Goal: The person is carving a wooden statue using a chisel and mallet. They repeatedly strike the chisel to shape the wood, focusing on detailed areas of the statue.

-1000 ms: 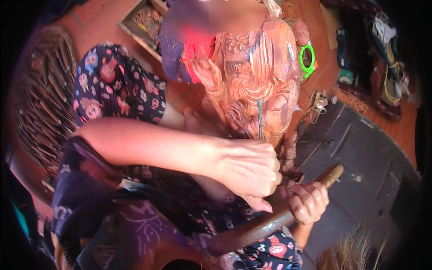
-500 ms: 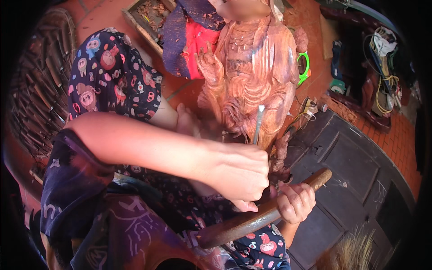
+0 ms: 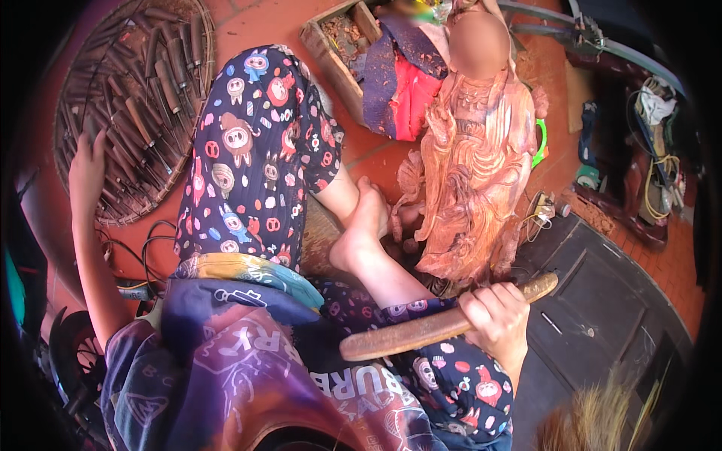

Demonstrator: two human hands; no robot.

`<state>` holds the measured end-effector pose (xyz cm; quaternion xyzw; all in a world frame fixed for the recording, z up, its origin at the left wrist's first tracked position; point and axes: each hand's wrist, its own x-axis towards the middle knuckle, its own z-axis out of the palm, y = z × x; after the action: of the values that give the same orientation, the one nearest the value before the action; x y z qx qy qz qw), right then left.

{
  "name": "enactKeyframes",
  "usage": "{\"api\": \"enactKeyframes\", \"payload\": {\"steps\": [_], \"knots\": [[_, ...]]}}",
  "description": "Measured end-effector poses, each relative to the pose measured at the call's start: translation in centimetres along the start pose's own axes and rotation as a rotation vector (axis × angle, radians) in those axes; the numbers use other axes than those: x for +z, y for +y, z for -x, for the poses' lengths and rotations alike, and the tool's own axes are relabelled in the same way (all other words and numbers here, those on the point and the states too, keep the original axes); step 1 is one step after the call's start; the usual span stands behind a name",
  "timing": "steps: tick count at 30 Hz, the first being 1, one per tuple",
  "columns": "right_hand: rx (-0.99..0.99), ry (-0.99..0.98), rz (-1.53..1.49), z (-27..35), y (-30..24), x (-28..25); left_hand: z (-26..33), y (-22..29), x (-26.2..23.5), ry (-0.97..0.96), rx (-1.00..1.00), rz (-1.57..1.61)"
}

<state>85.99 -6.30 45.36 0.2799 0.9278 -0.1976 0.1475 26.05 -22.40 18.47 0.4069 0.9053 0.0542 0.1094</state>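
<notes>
At the left, my left hand (image 3: 87, 167) reaches over a round woven basket (image 3: 204, 90) full of wood-handled carving chisels (image 3: 135, 124). Its fingers are stretched out and a little apart, with nothing seen in them. My right hand (image 3: 495, 319) is wrapped around a long, rounded wooden mallet (image 3: 406, 336), which lies slantwise above my lap. Beyond it rests a carved reddish-wood statue (image 3: 481, 169), a robed figure with deep folds, lying with its head toward the far side. My bare foot (image 3: 361, 233) is beside the statue.
A wooden box (image 3: 331, 64) of shavings and a dark-blue and red cloth (image 3: 410, 90) lie beyond my knee. A black panel (image 3: 602, 301) spans the right, with a thin metal piece (image 3: 551, 322) on it. Bristles (image 3: 605, 410) show lower right; cables (image 3: 143, 244) lie near the basket.
My left hand has left the statue, where it gripped a metal-bladed chisel, and swung left to the basket; the chisel no longer shows in it. My right hand keeps the mallet. The view shifted left.
</notes>
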Motion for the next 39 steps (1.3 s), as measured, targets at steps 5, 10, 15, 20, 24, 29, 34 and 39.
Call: {"api": "enactKeyframes", "payload": {"steps": [5,10,15,20,24,29,34,39], "knots": [[-0.053,-0.034,0.04,-1.3,0.0,0.0,3.5,-7.2,3.2,0.03,-0.2,0.065],[-0.077,-0.044,0.059,-1.3,-0.5,-0.8,3.0,-5.9,5.6,-0.053,-0.144,0.185],[-0.046,-0.023,0.05,-1.4,-0.6,0.5,4.7,-15.0,9.1,0.035,-0.149,-0.008],[-0.025,-0.037,0.066,-0.6,-0.4,0.8,6.2,-19.4,9.8,-0.115,-0.349,0.032],[-0.02,-0.029,0.055,-0.5,0.0,1.2,7.1,-23.0,11.4,-0.134,-0.375,-0.008],[-0.007,-0.028,0.064,0.0,0.2,1.2,6.7,-22.5,12.6,-0.12,-0.402,0.039],[0.031,-0.071,0.068,0.4,0.5,1.3,6.0,-23.7,12.4,-0.166,-0.437,-0.05],[-0.103,0.051,-0.007,-3.4,-0.3,3.0,9.9,-24.7,9.7,-0.061,-0.41,-0.124]]}}
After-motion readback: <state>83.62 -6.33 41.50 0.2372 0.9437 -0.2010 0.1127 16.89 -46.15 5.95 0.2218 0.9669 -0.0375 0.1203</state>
